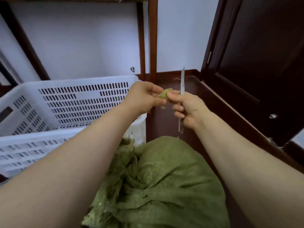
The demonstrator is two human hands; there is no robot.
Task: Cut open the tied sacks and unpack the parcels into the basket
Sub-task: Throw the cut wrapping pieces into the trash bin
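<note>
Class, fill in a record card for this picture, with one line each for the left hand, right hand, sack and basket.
Left hand: pinches a small green scrap
Right hand: grips a knife, blade pointing up
Sack: green, crumpled, low between the forearms
Basket: white, slotted walls, left of the sack; no parcels seen inside

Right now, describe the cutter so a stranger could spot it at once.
Start at the white basket, then look right past its corner to the right hand. The cutter stands upright in that hand's grip: thin, straight and silver, unlike the soft green scrap beside it.
</note>
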